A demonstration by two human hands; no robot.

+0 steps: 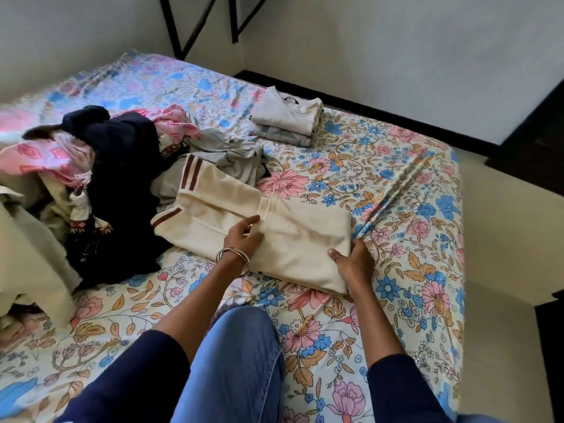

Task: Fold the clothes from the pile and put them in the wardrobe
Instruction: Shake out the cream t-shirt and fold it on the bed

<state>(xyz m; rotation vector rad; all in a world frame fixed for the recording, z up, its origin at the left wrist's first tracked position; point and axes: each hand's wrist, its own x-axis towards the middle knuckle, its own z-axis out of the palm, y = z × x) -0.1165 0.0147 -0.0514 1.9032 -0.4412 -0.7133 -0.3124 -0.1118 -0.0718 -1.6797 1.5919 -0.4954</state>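
Cream trousers with maroon side stripes lie half folded on the floral bed, the striped end toward the pile. My left hand, bangles on the wrist, rests flat on the middle of the trousers with its fingers fairly straight. My right hand grips the folded right edge of the trousers, thumb on top and fingers under the cloth. The pile of unfolded clothes, navy, pink and beige, sits to the left. A small stack of folded pale tops lies further back. No wardrobe is in view.
The bed with its floral sheet fills most of the view; its right edge drops to a pale floor. White walls and a black metal frame stand behind. My knee in blue jeans rests on the bed's near side.
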